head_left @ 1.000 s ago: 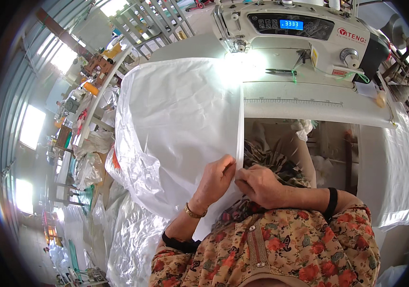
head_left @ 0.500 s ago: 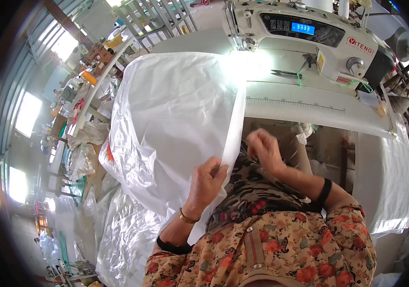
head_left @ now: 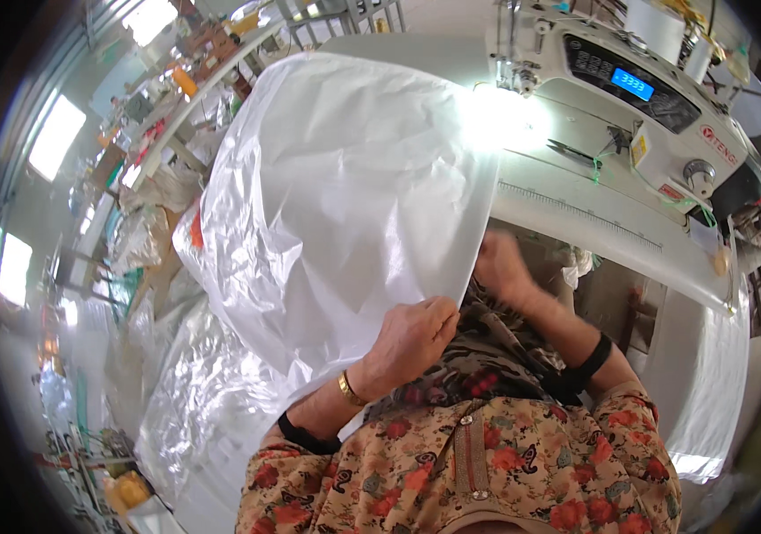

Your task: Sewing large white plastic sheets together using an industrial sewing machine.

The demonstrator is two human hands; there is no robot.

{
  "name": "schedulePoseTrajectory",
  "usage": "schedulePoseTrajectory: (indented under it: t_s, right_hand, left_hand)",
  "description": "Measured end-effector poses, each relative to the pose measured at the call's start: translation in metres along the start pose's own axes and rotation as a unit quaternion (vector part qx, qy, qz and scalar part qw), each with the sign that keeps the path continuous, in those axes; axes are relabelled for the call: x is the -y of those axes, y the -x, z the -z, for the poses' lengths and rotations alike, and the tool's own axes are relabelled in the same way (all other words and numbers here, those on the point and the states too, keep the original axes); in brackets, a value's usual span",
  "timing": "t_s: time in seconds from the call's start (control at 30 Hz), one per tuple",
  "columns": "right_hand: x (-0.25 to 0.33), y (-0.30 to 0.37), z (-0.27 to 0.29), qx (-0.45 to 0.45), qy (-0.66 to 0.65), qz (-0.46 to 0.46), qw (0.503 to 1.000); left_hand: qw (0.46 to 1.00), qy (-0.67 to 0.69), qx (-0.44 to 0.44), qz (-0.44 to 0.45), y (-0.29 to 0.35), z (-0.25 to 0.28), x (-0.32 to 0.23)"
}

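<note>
— Firstly, the main item?
— One broad, glossy white sheet (head_left: 354,178) of thin, creased material, lying left of and beyond the fingers; far right corner lost in bright white light (head_left: 509,120).
— Line of its edge?
— Right-hand edge, straight and slanting from the left hand (head_left: 411,338) away toward the cream-white sewing machine with a blue display (head_left: 665,98).
— Fingers?
— Left: thumb and fingertips pinching that edge low down. Right hand (head_left: 503,269): blurred, curled, at or just beside the edge; grip, cannot tell.
— Nearer the machine?
— Right hand, farther up the edge; left hand nearer the flower-print garment (head_left: 407,445).
</note>
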State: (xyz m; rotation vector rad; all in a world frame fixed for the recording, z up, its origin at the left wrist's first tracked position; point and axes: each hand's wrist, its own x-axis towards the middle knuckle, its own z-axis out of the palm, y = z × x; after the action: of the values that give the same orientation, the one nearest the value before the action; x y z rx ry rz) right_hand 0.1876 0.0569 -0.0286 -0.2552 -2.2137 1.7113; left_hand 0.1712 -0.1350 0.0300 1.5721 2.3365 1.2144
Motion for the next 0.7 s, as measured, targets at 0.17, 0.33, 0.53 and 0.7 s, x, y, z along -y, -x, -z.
schedulePoseTrajectory:
  t_s: [0.17, 0.33, 0.53, 0.7]
  right_hand:
    - [0.009, -0.083, 0.076, -0.120, 0.346, 0.089, 0.926]
    - [-0.005, -0.158, 0.101, -0.111, 0.414, 0.009, 0.904]
    - [-0.010, -0.195, 0.106, -0.103, 0.340, -0.131, 0.925]
    - [-0.004, -0.202, 0.102, -0.193, 0.106, -0.240, 0.945]
  left_hand:
    - [0.981, 0.164, 0.009, 0.107, -0.001, 0.006, 0.001]
    - [0.956, 0.254, 0.005, 0.145, -0.002, 0.018, 0.004]
    - [0.945, 0.299, -0.005, 0.131, 0.001, 0.018, 0.013]
    - [0.927, 0.347, 0.004, 0.143, 0.001, 0.018, 0.018]
